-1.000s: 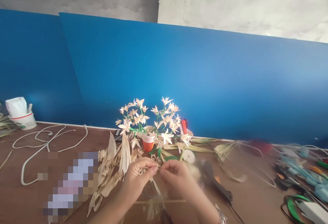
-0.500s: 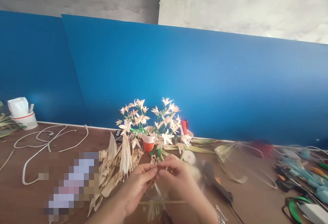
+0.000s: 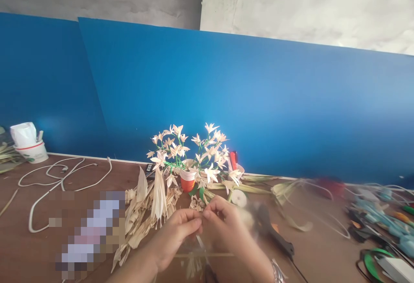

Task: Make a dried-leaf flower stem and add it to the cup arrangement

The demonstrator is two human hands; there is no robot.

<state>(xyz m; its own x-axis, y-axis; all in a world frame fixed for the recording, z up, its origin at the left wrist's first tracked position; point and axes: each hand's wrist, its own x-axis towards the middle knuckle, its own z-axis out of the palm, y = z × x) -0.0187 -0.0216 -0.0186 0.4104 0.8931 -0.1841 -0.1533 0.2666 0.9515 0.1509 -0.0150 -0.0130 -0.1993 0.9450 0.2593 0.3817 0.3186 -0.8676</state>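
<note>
Low in the middle of the view, my left hand (image 3: 176, 233) and my right hand (image 3: 223, 224) meet fingertip to fingertip, both pinched on a thin pale strip of dried leaf (image 3: 201, 243) that trails down between them. Just behind them lies a heap of dried husk leaves (image 3: 147, 207). A small orange cup (image 3: 186, 180) holding a bunch of cream handmade flowers (image 3: 190, 149) on green stems stands beyond the hands.
A black glue gun (image 3: 273, 231) lies right of my right hand. White cable (image 3: 58, 181) loops over the brown table (image 3: 32, 253) at left, near a white cup (image 3: 30, 151). Blurred tools and green tape (image 3: 371, 259) crowd the right. A blue panel (image 3: 258, 102) backs the table.
My hands have dropped slightly and drawn closer together, the fingertips still pinching the strip. Nothing else has moved.
</note>
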